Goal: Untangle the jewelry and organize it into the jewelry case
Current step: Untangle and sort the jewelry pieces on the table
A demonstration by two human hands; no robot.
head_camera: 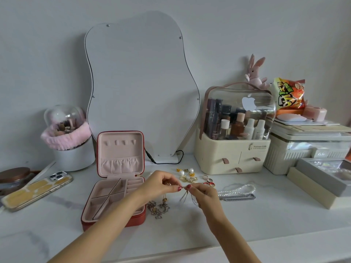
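Nearest the camera, on the white tabletop [190, 234], left hand [161, 184] and right hand [202, 192] meet, each pinching a thin chain [183, 194] that hangs between the fingertips. Tangled chains [157, 207] lie just below the left hand, beside the open red jewelry case [115, 198], compartments showing. Beyond: pearl earrings [187, 174], rings [208, 180], pearl necklace [237, 190]. Farther back, wavy mirror [140, 82], cosmetics organizer [235, 130].

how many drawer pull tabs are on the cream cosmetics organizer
3: one on the upper left drawer, one on the upper right drawer, one on the bottom drawer of the cream cosmetics organizer.
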